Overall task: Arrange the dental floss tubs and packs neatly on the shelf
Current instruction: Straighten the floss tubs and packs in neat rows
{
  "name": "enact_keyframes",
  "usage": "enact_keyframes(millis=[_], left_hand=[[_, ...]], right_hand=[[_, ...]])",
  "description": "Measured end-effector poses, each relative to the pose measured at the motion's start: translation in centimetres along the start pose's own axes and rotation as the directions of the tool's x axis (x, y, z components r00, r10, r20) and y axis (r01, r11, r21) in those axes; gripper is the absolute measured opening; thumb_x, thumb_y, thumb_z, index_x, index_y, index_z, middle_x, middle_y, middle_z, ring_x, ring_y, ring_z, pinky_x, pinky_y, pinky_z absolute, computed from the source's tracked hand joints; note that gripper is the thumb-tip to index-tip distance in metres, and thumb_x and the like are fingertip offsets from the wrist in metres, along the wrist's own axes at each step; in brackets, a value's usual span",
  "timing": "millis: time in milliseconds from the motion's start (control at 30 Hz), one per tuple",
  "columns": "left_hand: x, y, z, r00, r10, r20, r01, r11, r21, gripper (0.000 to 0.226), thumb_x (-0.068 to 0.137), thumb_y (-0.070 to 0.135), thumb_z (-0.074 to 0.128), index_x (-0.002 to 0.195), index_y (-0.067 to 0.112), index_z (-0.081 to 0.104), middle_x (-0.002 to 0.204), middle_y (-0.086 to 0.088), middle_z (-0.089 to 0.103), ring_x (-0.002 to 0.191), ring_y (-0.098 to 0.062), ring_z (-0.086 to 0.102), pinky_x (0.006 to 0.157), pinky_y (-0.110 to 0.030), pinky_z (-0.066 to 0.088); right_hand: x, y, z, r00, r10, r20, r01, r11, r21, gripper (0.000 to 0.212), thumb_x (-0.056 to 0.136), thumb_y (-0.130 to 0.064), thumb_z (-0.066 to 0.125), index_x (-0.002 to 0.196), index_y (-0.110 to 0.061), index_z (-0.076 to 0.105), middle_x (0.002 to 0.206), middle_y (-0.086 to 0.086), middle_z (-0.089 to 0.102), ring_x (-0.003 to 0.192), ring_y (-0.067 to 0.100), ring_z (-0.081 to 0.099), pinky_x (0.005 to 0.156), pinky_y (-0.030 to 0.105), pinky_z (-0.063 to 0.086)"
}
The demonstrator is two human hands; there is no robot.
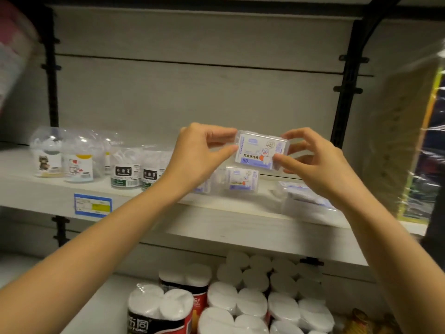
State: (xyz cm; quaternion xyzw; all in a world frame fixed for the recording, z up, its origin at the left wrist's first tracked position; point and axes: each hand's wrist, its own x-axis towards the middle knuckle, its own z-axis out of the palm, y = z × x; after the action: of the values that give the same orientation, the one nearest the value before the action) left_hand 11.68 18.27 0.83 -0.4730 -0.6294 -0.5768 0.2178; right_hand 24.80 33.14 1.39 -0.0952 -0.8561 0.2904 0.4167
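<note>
The left hand [199,150] and right hand [310,157] each pinch a short end of one floss pack [258,151] between thumb and fingertips, holding it upright in the air above the shelf [216,220], over a matching pack [240,180] standing there. It looks light and rigid, a thin clear-plastic box, probably smooth enough to slip, so the end grip seems sound. Its face is white with a blue band, a cartoon figure and "50"; round tubs [125,172] stand well to the left.

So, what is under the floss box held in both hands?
Below the held box, a similar box stands on the shelf, apart. The left hand and wrist partly hide another beside it.
</note>
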Motion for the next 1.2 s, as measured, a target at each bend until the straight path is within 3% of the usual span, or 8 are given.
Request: enact_keyframes(millis=[100,233,633,833,900,1033,1100,1200], left_hand=[[0.6,-1.2,-1.9,0.994,0.038,0.100,-0.059,0.975,0.214,0.025,0.080,0.015,0.070,0.105,0.011,0.071,0.102,-0.003,0.074,0.098,-0.008,0.067,0.095,-0.018,0.044],[0.8,-3.0,-2.4,0.958,0.091,0.271,-0.192,0.906,0.377,0.025,0.086,0.019,0.062,0.110,0.015,0.069,0.107,0.000,0.072,0.105,-0.014,0.062,0.088,-0.016,0.032],[0.4,-5.2,-1.6,0.843,0.260,0.471,-0.494,0.722,0.484,0.032,0.089,0.027,0.052,0.120,0.023,0.061,0.120,0.002,0.063,0.121,-0.017,0.045,0.097,-0.024,0.020],[0.5,-5.5,-0.9,0.801,0.316,0.508,-0.588,0.570,0.574,0.015,0.059,0.008,0.069,0.072,0.015,0.073,0.072,0.000,0.072,0.080,-0.026,0.064,0.082,-0.026,0.026],[0.7,-5.8,-0.4,0.796,0.321,0.512,-0.598,0.547,0.586,0.014,0.056,0.008,0.067,0.068,0.016,0.072,0.070,0.002,0.071,0.076,-0.025,0.064,0.081,-0.026,0.028],[-0.1,-5.2,0.0,0.816,0.377,0.437,-0.576,0.595,0.561,0.015,0.063,0.014,0.069,0.078,0.012,0.074,0.087,-0.003,0.074,0.082,-0.026,0.066,0.080,-0.026,0.030],[-1.3,-3.9,0.3,0.856,0.361,0.370,-0.504,0.745,0.437,0.020,0.076,0.019,0.061,0.091,0.012,0.073,0.095,-0.001,0.072,0.091,-0.025,0.063,0.080,-0.025,0.034],[-2.8,-1.6,1.0,0.894,0.101,0.436,-0.194,0.965,0.174,0.022,0.090,0.022,0.055,0.105,0.017,0.069,0.105,0.004,0.070,0.097,-0.013,0.060,0.085,-0.022,0.043]], right_hand=[[0.1,-0.6,1.8,0.999,0.038,0.023,-0.036,0.997,-0.069,0.031,0.079,-0.029,0.069,0.105,-0.031,0.053,0.100,-0.001,0.064,0.081,0.012,0.067,0.076,0.043,0.057],[0.1,-0.8,3.3,0.992,0.106,0.076,-0.089,0.977,-0.195,0.034,0.079,-0.027,0.069,0.109,-0.026,0.053,0.101,0.000,0.064,0.081,0.011,0.065,0.073,0.037,0.056],[0.7,-0.6,4.8,0.970,0.167,0.177,-0.046,0.840,-0.541,0.040,0.078,-0.026,0.069,0.115,-0.021,0.054,0.120,0.000,0.060,0.100,0.019,0.061,0.090,0.041,0.051],[1.6,-0.1,5.6,0.979,0.122,0.164,-0.002,0.810,-0.586,0.037,0.078,-0.022,0.070,0.113,-0.018,0.057,0.115,0.003,0.064,0.096,0.021,0.063,0.087,0.041,0.052],[2.0,0.2,5.9,0.979,0.119,0.165,0.000,0.809,-0.588,0.038,0.079,-0.021,0.069,0.115,-0.017,0.056,0.116,0.004,0.064,0.098,0.022,0.063,0.087,0.041,0.051],[1.9,0.4,4.9,0.976,0.123,0.178,0.000,0.823,-0.568,0.038,0.083,-0.027,0.065,0.119,-0.019,0.055,0.123,0.002,0.061,0.107,0.021,0.058,0.093,0.039,0.048],[1.2,0.3,2.8,0.993,0.092,0.077,-0.038,0.851,-0.524,0.034,0.087,-0.027,0.059,0.120,-0.018,0.057,0.123,0.001,0.061,0.107,0.019,0.059,0.095,0.038,0.047],[-0.4,0.7,-1.3,0.990,0.123,-0.067,-0.139,0.842,-0.521,0.026,0.091,-0.024,0.052,0.113,-0.018,0.064,0.114,0.001,0.067,0.103,0.020,0.062,0.094,0.040,0.048]])
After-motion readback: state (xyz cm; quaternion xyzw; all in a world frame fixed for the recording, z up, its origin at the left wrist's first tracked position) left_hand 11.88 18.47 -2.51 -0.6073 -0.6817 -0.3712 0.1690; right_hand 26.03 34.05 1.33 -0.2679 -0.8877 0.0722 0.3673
